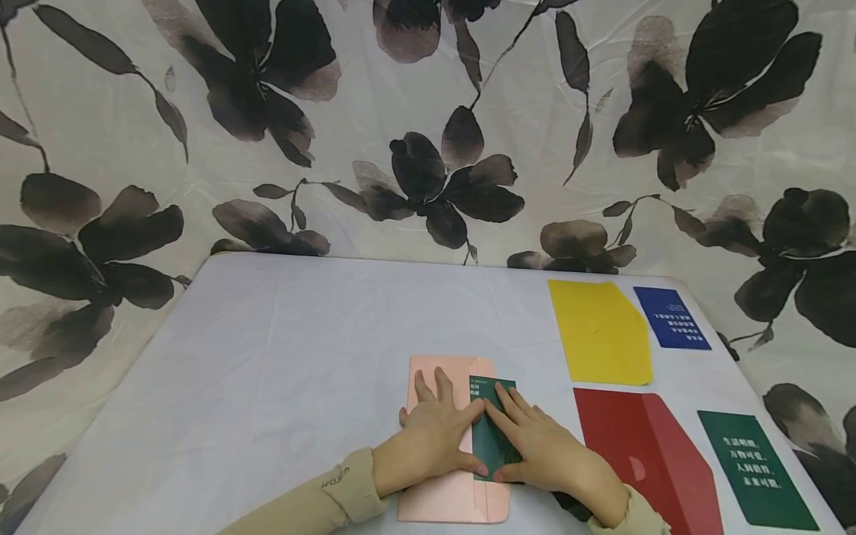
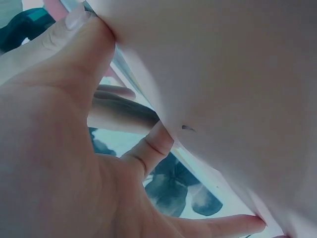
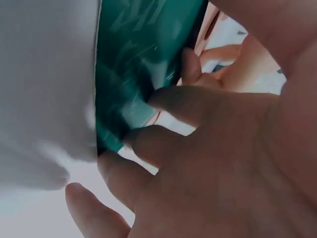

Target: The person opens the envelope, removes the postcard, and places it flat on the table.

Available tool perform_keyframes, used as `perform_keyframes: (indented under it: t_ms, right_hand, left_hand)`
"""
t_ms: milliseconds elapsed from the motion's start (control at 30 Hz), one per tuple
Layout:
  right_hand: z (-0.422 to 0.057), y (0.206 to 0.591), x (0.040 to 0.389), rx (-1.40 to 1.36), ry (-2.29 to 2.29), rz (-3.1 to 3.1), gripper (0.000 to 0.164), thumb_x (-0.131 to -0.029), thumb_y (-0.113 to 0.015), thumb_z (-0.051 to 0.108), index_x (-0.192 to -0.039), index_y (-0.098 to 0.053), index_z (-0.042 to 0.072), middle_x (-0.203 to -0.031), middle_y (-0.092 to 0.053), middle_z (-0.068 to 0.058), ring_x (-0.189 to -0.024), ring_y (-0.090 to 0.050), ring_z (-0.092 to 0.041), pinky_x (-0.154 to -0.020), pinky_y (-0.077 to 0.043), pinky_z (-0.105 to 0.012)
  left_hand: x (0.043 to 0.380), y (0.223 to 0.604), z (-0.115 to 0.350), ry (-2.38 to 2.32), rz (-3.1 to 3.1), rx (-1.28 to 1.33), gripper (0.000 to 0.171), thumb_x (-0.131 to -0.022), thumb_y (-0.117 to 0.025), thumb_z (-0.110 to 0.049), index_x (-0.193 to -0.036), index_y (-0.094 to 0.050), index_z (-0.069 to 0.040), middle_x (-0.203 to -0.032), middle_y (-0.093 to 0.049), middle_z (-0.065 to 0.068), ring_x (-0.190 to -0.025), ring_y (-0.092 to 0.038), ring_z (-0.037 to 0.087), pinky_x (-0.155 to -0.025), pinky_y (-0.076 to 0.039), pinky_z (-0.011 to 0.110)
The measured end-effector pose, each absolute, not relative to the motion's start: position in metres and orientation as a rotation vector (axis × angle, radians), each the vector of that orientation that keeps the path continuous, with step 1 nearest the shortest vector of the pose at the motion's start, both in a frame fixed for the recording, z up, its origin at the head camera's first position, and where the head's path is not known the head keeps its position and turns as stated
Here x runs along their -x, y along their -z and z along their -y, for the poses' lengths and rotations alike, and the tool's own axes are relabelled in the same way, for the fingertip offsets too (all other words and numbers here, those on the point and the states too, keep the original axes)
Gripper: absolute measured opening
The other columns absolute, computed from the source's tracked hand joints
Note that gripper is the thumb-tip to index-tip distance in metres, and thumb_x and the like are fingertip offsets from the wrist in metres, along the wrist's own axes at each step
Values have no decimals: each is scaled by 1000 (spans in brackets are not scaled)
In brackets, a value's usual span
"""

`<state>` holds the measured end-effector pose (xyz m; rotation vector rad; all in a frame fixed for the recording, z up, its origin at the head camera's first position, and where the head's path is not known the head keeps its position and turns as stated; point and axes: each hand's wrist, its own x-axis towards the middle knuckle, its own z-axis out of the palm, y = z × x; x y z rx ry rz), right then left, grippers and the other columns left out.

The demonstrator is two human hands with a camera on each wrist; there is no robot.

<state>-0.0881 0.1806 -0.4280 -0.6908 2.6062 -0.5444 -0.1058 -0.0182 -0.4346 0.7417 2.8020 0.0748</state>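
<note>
A pink envelope (image 1: 441,501) lies flat on the white-covered table. My left hand (image 1: 431,442) presses on it with fingers spread, its thumb and index reaching the left edge of a dark green card (image 1: 490,438). That card, printed with small pale text, overlaps the envelope's right side. Over the card's right part, my right hand (image 1: 545,453) lies with its fingers nearly straight and its thumb at the lower edge. In the right wrist view, these fingertips touch the glossy green card (image 3: 141,49). The left wrist view shows the left hand's fingers spread against the pink paper (image 2: 237,99).
On the right side, a yellow envelope (image 1: 602,334) lies beside a blue card (image 1: 672,318). Nearer, a red envelope (image 1: 645,453) sits left of another green card (image 1: 758,469) with white lettering. A floral cloth (image 1: 374,89) hangs behind the table (image 1: 267,357).
</note>
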Motion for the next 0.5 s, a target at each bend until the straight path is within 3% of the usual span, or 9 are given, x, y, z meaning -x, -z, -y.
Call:
perform_keyframes:
  t_ms: [500]
  right_hand:
    - [-188, 427, 91, 665, 516, -2594, 95, -78, -84, 39, -154, -36, 6, -162, -18, -20, -148, -17, -42, -110, -23, -65]
  left_hand:
    - [106, 434, 18, -65, -2801, -750, 94, -66, -65, -82, -144, -45, -35, -152, -24, 37, -131, -28, 65, -62, -56, 57]
